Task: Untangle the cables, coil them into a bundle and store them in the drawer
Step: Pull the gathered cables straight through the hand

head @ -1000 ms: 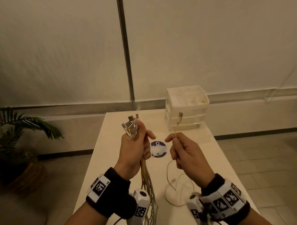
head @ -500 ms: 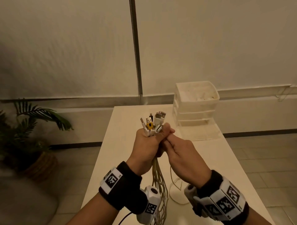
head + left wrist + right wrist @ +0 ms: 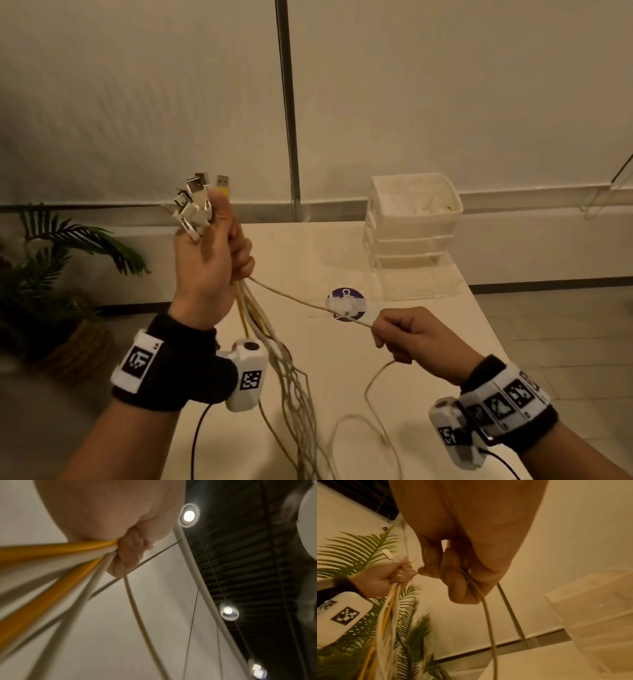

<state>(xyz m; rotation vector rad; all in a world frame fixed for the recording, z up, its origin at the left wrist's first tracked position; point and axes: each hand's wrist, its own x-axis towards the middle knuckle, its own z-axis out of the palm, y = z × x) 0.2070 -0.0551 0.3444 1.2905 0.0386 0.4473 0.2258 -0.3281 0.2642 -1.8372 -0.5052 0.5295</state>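
— White and yellow, that's what the cables are. Thin cords, bunched up in the left hand, which is held up above the white table. The fist is closed tight around them.

— What's on top of the fist?

— The plugs, little metal ends poking up. One has a yellow body. Below the fist the cords hang down and cross over each other like a net.

— And the right hand?

— It is curled around one single cord. That cord runs tight from the left fist across to the right hand, then drops in a loose loop onto the table.

— Are they heavy?

— I think not. They look light and floppy, and they bend any way you pull. They may be a bit slippery, so they could slide out of a loose grip.

— Where should you hold them?

— Near the plugs, I'd say, all ends together, like the left hand does. Then run the other hand down one cord at a time.

— Where do they go?

— In the small plastic drawer unit at the far side of the table. Its bottom drawer looks pulled out.
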